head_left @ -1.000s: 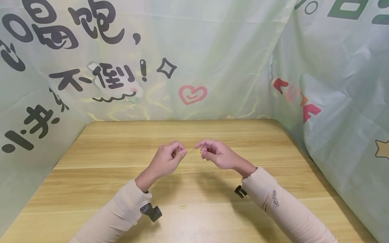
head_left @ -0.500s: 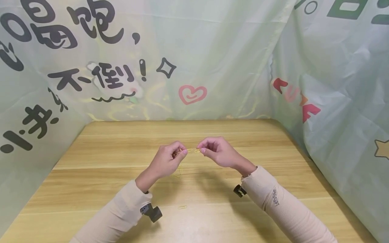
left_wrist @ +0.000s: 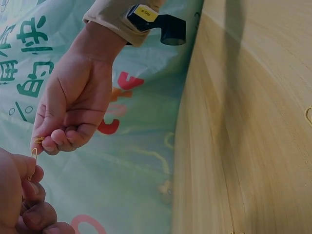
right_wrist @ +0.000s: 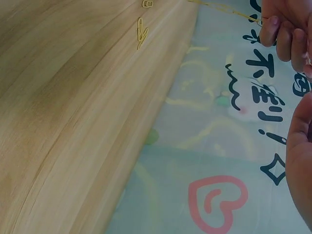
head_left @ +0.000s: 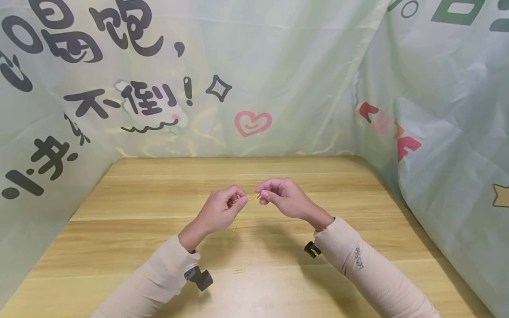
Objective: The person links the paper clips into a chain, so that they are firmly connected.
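Both hands are raised over the table and face each other in the head view. My left hand [head_left: 222, 208] pinches a yellow paper clip [left_wrist: 34, 155] between thumb and index finger, its loop sticking out toward the other hand. A chain of yellow paper clips [right_wrist: 224, 8] trails from this hand in the right wrist view. With thumb and fingers my right hand [head_left: 287, 198] pinches another yellow paper clip [left_wrist: 40, 140]. The two clips' ends come right up to each other between the fingertips; I cannot tell whether they are hooked together.
Loose yellow paper clips lie on the wooden table [head_left: 159, 190]: a few [right_wrist: 141, 33] below the left hand, and a single clip [head_left: 238, 270] nearer the front. Printed cloth [head_left: 310, 79] hangs behind and beside the table. Each wrist carries a black camera [head_left: 200, 279].
The right hand has moved slightly left and its fingers have closed up around its paper clip, bringing that clip up to the left one. The left hand has barely moved.
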The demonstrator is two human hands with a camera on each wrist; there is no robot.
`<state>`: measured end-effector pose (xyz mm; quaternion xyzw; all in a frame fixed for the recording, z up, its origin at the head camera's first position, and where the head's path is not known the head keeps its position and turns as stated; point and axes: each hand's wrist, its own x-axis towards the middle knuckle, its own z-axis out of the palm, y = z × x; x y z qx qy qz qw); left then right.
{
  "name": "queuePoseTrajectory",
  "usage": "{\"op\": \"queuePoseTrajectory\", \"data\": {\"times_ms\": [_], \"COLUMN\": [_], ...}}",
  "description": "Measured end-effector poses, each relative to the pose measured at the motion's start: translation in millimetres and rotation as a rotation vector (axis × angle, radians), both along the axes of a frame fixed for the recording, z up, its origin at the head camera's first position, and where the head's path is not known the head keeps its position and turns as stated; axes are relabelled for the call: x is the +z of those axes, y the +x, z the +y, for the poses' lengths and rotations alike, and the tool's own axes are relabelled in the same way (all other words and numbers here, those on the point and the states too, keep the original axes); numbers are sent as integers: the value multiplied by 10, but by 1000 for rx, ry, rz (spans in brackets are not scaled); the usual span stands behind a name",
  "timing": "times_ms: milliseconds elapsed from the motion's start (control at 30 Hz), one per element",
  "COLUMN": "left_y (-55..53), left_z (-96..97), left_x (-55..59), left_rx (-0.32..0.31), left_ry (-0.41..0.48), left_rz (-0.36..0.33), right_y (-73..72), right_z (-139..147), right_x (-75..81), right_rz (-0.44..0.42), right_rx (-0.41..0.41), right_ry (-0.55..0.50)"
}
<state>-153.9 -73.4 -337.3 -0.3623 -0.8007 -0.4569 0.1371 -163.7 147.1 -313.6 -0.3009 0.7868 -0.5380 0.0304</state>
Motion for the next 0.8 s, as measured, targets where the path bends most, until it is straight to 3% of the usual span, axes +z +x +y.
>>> {"op": "queuePoseTrajectory", "data": {"times_ms": [400, 633, 800], "left_y": [-10, -15, -11], "left_z": [0, 20, 23], "left_x": [2, -6, -8], "left_rx": [1, -36, -29], "left_ry": [10, 39, 45], "left_rz": [10, 56, 82], "right_y": [-20, -9, -1], "right_z": [-23, -42, -60], "right_x": [6, 11, 16], "right_rz": [-14, -40, -63], "right_rx": [-18, 3, 2], "right_ry": [-20, -42, -61]}}
